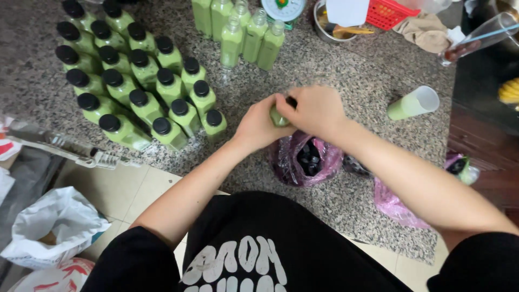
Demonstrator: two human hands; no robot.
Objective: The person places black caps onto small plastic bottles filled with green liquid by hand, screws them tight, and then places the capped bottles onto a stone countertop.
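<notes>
Both hands on one green bottle (279,118)
Left hand (260,125) grips its body; right hand (316,111) closes over what seems its black cap, above the purple bag of caps (305,158) on the surface (357,81).

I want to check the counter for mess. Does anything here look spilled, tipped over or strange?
Yes, one thing. A plastic cup with green liquid inside lies on its side on the granite counter, right of the hands. No spill is visible near it. The capped green bottles and the uncapped bottles stand upright.

Soft even daylight, slight blur, edge distortion.
</notes>
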